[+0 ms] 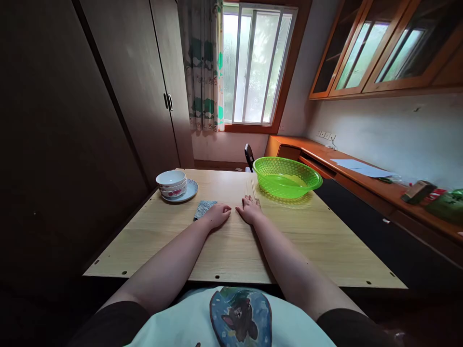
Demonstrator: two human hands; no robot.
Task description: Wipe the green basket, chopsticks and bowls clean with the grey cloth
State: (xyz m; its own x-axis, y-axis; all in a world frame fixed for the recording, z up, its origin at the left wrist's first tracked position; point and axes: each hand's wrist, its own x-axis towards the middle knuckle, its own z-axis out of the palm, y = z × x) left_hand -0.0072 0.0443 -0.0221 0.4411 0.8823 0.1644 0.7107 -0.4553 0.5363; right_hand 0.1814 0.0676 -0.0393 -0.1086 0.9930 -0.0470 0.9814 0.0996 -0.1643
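Observation:
Both hands rest palm down on a pale wooden table (pixel 300 241), close together near its middle. My left hand (pixel 217 215) lies with fingers loosely curled, its outer edge touching a small folded blue cloth (pixel 203 208). My right hand (pixel 249 210) lies flat with fingers stretched out, its fingertips at the near ends of pale wooden chopsticks (pixel 251 188) lying on the table. Neither hand holds anything.
A green plastic basket (pixel 287 177) stands at the far right of the table. Stacked white bowls (pixel 171 184) sit on a plate (pixel 188 193) at the far left. A dark chair back (pixel 249 156) shows beyond the table. A long wooden counter (pixel 361 180) runs along the right wall.

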